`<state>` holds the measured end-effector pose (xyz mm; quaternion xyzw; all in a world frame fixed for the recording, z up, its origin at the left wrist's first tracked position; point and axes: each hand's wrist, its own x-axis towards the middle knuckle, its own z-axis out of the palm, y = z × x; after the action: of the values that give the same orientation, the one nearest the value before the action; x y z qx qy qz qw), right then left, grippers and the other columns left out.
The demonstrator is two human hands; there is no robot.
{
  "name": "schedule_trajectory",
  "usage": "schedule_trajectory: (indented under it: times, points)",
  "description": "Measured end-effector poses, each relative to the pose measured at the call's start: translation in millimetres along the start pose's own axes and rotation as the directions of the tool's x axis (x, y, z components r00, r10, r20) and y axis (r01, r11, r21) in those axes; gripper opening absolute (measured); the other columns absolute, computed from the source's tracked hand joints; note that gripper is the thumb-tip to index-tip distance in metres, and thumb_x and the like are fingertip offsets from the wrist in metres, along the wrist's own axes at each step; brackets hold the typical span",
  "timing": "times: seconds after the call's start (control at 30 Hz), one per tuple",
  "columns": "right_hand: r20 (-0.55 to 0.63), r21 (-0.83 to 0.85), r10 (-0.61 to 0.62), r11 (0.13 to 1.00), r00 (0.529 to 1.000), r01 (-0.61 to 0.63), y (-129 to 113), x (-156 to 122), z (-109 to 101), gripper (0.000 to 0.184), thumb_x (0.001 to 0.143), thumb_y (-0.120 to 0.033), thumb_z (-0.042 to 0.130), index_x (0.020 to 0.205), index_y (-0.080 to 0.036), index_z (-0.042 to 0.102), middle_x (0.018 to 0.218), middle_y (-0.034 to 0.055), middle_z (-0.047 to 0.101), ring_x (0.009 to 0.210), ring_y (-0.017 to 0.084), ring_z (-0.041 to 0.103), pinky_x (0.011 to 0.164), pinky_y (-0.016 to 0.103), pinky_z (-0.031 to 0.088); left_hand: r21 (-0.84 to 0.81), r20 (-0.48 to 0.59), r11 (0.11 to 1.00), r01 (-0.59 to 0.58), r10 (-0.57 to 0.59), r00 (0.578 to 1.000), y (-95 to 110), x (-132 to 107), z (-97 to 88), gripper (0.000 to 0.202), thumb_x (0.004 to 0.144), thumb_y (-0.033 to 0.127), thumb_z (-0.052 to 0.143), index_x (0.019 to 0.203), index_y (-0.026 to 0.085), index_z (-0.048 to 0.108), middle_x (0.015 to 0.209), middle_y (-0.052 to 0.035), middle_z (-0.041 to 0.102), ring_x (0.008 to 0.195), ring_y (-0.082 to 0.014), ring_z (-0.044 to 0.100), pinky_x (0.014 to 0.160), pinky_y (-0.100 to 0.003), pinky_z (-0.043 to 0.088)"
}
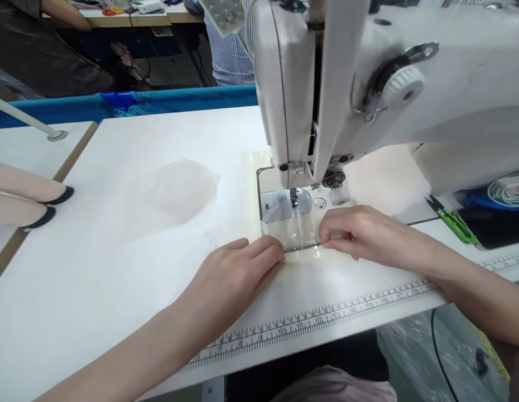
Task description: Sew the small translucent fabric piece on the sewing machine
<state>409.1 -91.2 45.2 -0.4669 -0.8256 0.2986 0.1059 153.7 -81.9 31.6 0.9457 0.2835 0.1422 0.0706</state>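
A sewing machine needle and presser foot [293, 196] stand over the metal needle plate [273, 205]. In front of the foot lies a thin, see-through strip [300, 230], hard to tell from the shiny clear tape around the plate. My left hand [238, 271] rests at the near left of the plate, its curled fingertips pressed together at the strip's left edge. On the right, my right hand [360, 231] is closed in a pinch at the strip's other edge. What lies between the fingertips is mostly hidden.
A sheer pale fabric piece [182, 192] lies on the white table. Green thread snips [456, 223] sit beside a dark phone-like slab [494, 229] at right. A printed ruler [284, 329] follows the front edge. Two pale tubular pieces with dark ends [29, 192] lie left. Other people sit beyond.
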Motion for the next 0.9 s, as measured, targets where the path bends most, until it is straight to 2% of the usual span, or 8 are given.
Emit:
schedule_trajectory:
  times: [0.07,0.17,0.27,0.33,0.47,0.57,0.73,0.9]
  points:
    - [-0.039,0.066,0.045,0.997,0.998,-0.043,1,1,-1,0.012,0.092,-0.019,0.052,0.083,-0.02,0.06,0.067,-0.0041,0.063,0.058,0.009,0.057,0.055,0.022,0.038,-0.116,-0.004,0.987,0.114,-0.115,0.993,2,3,-3.2,0.023,0.098,0.023,0.037,0.089,0.02,0.058,0.078,-0.0002,0.066,0.058,-0.0125,0.059,0.051,-0.024,0.043]
    - [-0.095,0.068,0.041,0.997,0.995,-0.035,1,3,-1,0.01,0.092,-0.022,0.052,0.086,-0.02,0.061,0.077,-0.0024,0.066,0.067,0.011,0.06,0.058,0.022,0.04,-0.138,0.063,0.976,0.167,-0.159,0.985,1,14,-9.7,0.022,0.096,0.025,0.038,0.086,0.02,0.057,0.072,0.0,0.064,0.057,-0.0138,0.058,0.048,-0.025,0.042]
    - [-0.134,-0.061,-0.028,0.998,0.991,0.02,2,7,3,0.024,0.085,-0.034,0.065,0.104,-0.02,0.064,0.09,0.0015,0.068,0.073,0.015,0.061,0.06,0.025,0.041,-0.096,0.126,0.98,0.173,-0.161,0.979,-5,31,-10.5,0.02,0.089,0.024,0.048,0.102,0.018,0.061,0.081,-0.0027,0.065,0.062,-0.0159,0.061,0.051,-0.026,0.044]
    - [-0.213,-0.169,-0.093,0.984,0.973,0.057,5,9,9,0.024,0.086,-0.028,0.064,0.109,-0.019,0.066,0.092,0.0027,0.068,0.074,0.015,0.06,0.06,0.026,0.041,-0.096,0.152,0.976,0.194,-0.179,0.972,-11,43,-8.0,0.029,0.085,0.021,0.05,0.112,0.018,0.063,0.079,-0.0019,0.065,0.059,-0.0149,0.059,0.05,-0.026,0.044]
    - [-0.49,-0.324,-0.216,0.944,0.844,0.053,14,15,21,0.026,0.093,-0.018,0.05,0.107,-0.023,0.071,0.089,0.0021,0.066,0.07,0.012,0.057,0.054,0.025,0.036,-0.158,0.166,0.962,0.221,-0.195,0.967,-24,60,-3.3,0.026,0.08,0.014,0.048,0.087,0.022,0.072,0.059,0.0017,0.059,0.045,-0.0114,0.049,0.043,-0.025,0.035]
    - [-0.565,-0.377,-0.244,0.926,0.788,0.017,18,18,24,0.026,0.094,-0.023,0.049,0.107,-0.026,0.072,0.098,0.0027,0.064,0.069,0.011,0.057,0.049,0.024,0.032,-0.229,0.15,0.953,0.2,-0.168,0.974,-32,65,-3.4,0.026,0.084,0.021,0.048,0.067,0.02,0.068,0.056,0.0002,0.056,0.046,-0.0107,0.045,0.043,-0.025,0.032]
    - [-0.548,-0.37,-0.231,0.929,0.804,0.015,14,20,23,0.023,0.094,-0.024,0.051,0.098,-0.023,0.074,0.082,0.0001,0.067,0.062,0.01,0.056,0.046,0.023,0.029,-0.428,0.215,0.886,0.178,-0.092,0.972,-38,64,-9.9,0.033,0.089,0.034,0.051,0.064,0.019,0.065,0.061,0.0005,0.05,0.049,-0.0086,0.042,0.045,-0.023,0.034]
    - [-0.473,-0.336,-0.235,0.939,0.849,0.074,10,17,23,0.019,0.089,-0.019,0.055,0.094,-0.021,0.074,0.083,-0.0018,0.072,0.064,0.011,0.059,0.048,0.023,0.031,-0.451,0.201,0.882,0.138,-0.05,0.978,-32,51,-6.1,0.044,0.095,0.036,0.046,0.057,0.017,0.058,0.063,0.0011,0.044,0.051,-0.008,0.042,0.048,-0.023,0.036]
